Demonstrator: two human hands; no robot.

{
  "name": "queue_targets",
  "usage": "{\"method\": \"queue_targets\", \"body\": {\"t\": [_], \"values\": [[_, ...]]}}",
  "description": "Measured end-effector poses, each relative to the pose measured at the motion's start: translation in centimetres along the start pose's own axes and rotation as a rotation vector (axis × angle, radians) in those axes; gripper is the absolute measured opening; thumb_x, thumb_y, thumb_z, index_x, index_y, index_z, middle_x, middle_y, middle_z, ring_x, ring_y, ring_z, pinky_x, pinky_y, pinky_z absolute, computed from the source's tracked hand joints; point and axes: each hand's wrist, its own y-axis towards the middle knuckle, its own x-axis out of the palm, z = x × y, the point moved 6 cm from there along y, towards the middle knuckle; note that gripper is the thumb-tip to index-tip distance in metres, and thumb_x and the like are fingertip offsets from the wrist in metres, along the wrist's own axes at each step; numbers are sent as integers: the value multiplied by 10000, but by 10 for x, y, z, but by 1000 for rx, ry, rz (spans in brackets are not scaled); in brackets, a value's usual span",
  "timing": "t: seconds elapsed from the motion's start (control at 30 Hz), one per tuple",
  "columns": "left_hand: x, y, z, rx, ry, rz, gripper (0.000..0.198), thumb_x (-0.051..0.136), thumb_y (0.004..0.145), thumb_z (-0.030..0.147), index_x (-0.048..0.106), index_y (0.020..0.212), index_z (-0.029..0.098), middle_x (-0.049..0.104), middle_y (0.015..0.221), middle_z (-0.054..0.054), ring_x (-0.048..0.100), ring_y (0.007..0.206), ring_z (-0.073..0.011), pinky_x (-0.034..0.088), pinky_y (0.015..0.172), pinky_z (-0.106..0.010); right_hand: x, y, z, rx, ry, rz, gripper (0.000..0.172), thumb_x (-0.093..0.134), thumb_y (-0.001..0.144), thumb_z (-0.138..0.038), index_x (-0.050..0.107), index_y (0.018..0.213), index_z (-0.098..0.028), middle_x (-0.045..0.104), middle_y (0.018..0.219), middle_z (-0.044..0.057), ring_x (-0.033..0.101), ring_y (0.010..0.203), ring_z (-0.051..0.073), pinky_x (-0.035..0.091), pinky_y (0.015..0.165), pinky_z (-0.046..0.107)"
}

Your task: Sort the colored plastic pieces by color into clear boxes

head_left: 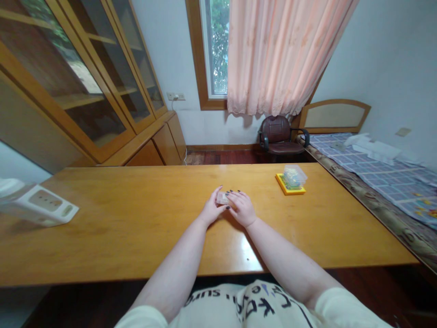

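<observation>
Both my hands meet above the middle of the wooden table, around a small clear plastic box. My left hand grips the box from its left side, thumb at the near edge. From the right, my right hand lays its fingers over the top of the box, with its thumb near the left thumb. What is inside the box is too small to tell. To the right of my hands, a yellow tray carries a larger clear plastic container with small contents.
A white appliance stands at the table's left end. Behind the table are a glass-door cabinet and a brown office chair. A bed with a checked sheet lies along the right side.
</observation>
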Motion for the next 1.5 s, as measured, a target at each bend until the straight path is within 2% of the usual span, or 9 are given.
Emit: {"method": "queue_targets", "body": {"t": [0.17,0.4,0.67,0.8,0.87,1.0,1.1,1.3,1.5], "values": [[-13,3,-9,-11,101,91,696,558,793,572,445,1311,122,562,1273,-177,531,1186,-261,401,1037,-408,1,0,-1,63,2,-60,327,499,896,-337,616,1175,-212,655,1178,88,562,1151,202,343,1063,415],[-29,9,1,31,417,195,424,576,812,331,559,1202,165,589,1226,-118,553,1132,-222,415,1025,-395,6,2,9,127,-6,-28,428,527,875,-347,535,1270,-181,577,1291,111,472,1254,233,269,1105,459],[-109,30,11,29,937,228,337,509,835,246,601,1141,140,587,1189,-104,511,1158,-213,370,1057,-374,-4,-8,45,354,17,244,472,442,890,-371,472,1284,-112,536,1302,189,468,1233,268,320,1054,510],[-140,22,1,-150,1201,328,395,446,879,269,561,1246,182,465,1374,-139,402,1289,-281,288,1092,-474,-36,-8,70,449,-99,365,465,452,866,-360,476,1267,-125,521,1302,195,445,1244,279,293,1052,538],[-138,16,4,-150,1344,393,418,448,878,281,534,1280,210,411,1426,-136,345,1324,-314,206,1106,-542,-63,-8,91,533,-237,404,489,449,856,-346,465,1279,-101,476,1340,213,395,1280,298,274,1056,544],[-114,13,4,-101,1446,312,470,465,873,352,480,1326,227,434,1422,-120,350,1320,-313,125,1125,-551,-119,-7,139,711,-557,370,586,491,818,-343,424,1332,-70,293,1458,250,247,1342,368,186,1060,597],[-112,15,-1,-152,1429,293,515,454,875,377,436,1356,192,372,1460,-143,304,1352,-327,116,1118,-578,-149,-7,169,814,-707,311,639,524,795,-384,420,1346,-77,273,1460,262,281,1319,388,196,1052,588],[-115,12,2,-129,1379,337,510,460,880,370,439,1343,159,214,1523,-176,189,1399,-348,92,1103,-620,-166,-13,194,885,-772,142,590,520,796,-405,497,1262,-44,556,1193,247,493,1125,363,171,1046,606],[-109,8,24,34,1096,452,445,550,829,292,518,1240,125,344,1463,-183,230,1375,-372,55,1132,-585,-168,-13,172,781,-652,279,597,562,765,-400,490,1244,-50,580,1158,225,505,1101,350,210,1045,585]]}}
